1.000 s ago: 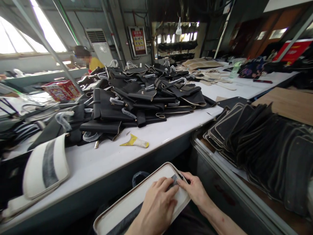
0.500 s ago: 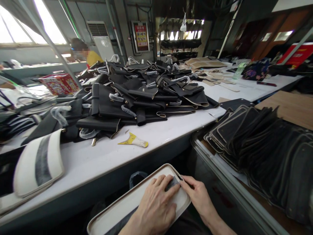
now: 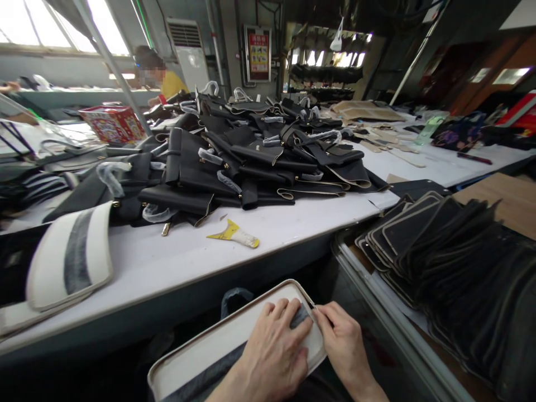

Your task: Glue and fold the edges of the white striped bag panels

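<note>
A cream bag panel [image 3: 209,345] with rounded corners, a raised edge and a dark stripe lies tilted below the table's front edge. Across its right part rests my left hand [image 3: 274,343], palm down with the fingers spread on the surface. My right hand [image 3: 344,336] is closed at the panel's right corner, thumb and fingers pinching the raised edge. A narrow dark gap shows along the edge just beside those fingertips. Behind the panel a dark plastic-wrapped loop [image 3: 235,295] sticks up.
Black bags [image 3: 251,162] with wrapped handles lie heaped on the white table [image 3: 293,223]. A yellow-and-white scraper-like tool [image 3: 235,233] lies near its edge. At left is a cream striped flap [image 3: 75,254]; at right, stacked black panels [image 3: 444,262]. A person [image 3: 170,81] is in the background.
The camera view has shifted, so the table and bags appear further right and slightly higher. Both hands keep nearly the same hold, the right hand moving slightly along the panel's edge.
</note>
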Available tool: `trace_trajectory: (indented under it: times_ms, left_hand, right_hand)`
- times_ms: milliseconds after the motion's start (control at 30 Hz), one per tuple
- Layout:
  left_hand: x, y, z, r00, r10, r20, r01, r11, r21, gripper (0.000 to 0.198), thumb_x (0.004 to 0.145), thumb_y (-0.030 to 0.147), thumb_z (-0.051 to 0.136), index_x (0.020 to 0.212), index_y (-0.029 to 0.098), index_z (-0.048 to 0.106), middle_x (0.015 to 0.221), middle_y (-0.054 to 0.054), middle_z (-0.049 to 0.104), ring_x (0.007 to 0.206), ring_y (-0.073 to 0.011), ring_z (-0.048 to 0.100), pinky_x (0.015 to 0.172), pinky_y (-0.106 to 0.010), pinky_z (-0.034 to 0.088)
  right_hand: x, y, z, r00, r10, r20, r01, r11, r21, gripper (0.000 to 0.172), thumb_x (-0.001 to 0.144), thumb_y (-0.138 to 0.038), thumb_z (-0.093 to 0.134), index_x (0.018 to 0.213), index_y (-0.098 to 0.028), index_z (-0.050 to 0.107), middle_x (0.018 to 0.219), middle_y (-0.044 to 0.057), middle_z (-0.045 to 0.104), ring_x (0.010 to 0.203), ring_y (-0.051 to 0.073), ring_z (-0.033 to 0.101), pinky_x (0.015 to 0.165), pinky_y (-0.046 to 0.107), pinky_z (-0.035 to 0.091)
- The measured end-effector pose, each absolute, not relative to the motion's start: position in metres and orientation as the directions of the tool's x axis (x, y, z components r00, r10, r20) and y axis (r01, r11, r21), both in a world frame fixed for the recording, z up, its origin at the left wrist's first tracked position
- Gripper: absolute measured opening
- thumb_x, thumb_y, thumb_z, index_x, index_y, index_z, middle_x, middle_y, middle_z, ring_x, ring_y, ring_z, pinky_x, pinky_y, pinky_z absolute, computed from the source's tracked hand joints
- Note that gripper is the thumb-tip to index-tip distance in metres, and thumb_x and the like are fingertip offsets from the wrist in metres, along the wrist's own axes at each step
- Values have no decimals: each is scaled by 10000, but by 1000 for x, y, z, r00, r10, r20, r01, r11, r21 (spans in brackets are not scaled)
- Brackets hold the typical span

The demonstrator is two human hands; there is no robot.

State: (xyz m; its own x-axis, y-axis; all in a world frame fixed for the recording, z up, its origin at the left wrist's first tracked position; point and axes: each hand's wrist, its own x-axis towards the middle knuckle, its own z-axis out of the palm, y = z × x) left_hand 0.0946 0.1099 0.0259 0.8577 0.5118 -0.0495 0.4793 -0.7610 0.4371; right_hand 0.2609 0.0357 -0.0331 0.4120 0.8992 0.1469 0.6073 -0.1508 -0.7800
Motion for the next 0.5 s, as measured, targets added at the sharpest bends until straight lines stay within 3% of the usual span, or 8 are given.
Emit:
trace_trajectory:
  times_ms: [500]
  left_hand:
    - [94,109,11,875,481,-55,449,-765,461,459,863,372,548,1311,327,463,1428,-61,428,1226,-326,406,999,-514,365]
  right_hand:
    - [253,35,-31,402,899,173,616,-126,-777,257,980,-268,453,793,-194,612,794,18,580,740,141,581,706,261,452]
